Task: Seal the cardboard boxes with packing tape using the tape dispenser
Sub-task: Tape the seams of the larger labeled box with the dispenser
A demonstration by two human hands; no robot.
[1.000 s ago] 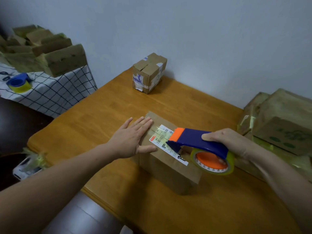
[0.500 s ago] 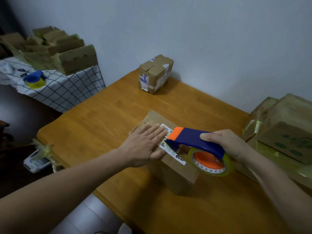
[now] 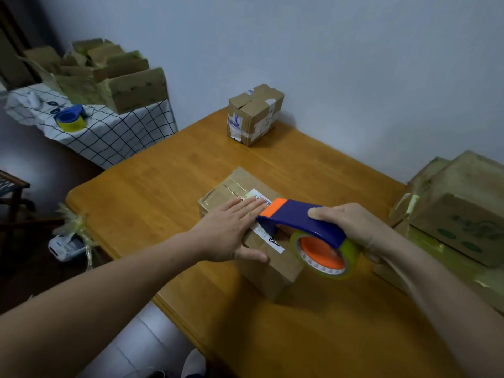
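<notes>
A brown cardboard box with a white shipping label lies on the wooden table, shiny tape running along its top seam. My left hand rests flat on the box top, fingers together, thumb over the near edge. My right hand grips a blue and orange tape dispenser carrying a yellowish tape roll; its orange front end sits on the label just beside my left fingertips.
A small taped box stands at the table's far edge by the wall. Stacked cartons fill the right side. A side table with a checked cloth holds open boxes and a second dispenser. Dark floor lies to the left.
My left hand slid along the box top toward the dispenser until its fingertips reached the orange end. The dispenser stayed almost where it was. The camera shifted slightly.
</notes>
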